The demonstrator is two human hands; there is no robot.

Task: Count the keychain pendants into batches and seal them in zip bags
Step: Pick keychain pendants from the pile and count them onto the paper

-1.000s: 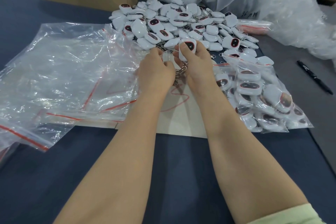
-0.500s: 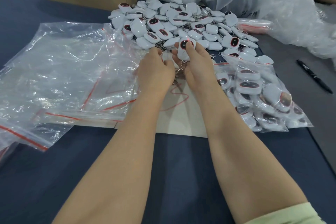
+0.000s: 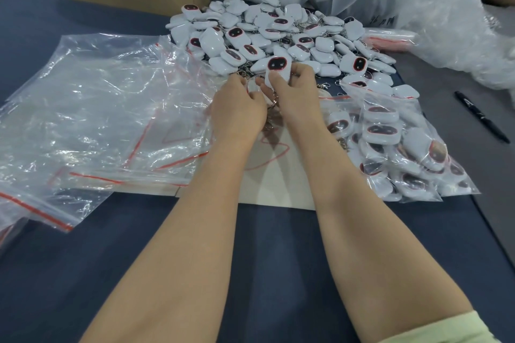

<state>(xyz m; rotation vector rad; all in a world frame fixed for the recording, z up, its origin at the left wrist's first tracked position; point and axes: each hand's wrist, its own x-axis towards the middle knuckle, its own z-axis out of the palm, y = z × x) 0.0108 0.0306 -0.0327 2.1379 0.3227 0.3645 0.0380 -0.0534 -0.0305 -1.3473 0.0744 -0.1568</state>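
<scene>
Pendants [image 3: 278,33] lie piled on the tabletop [image 3: 250,259]. The right hand [image 3: 298,97] pinches one pendant [image 3: 276,68]; the left hand [image 3: 237,111] curls round a small, half-hidden bunch [image 3: 252,89]. It seems best to count one by one, holding tight.

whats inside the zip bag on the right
The zip bag holds white keychain pendants with dark, red-rimmed faces. Lower ones are covered by those on top.
</scene>
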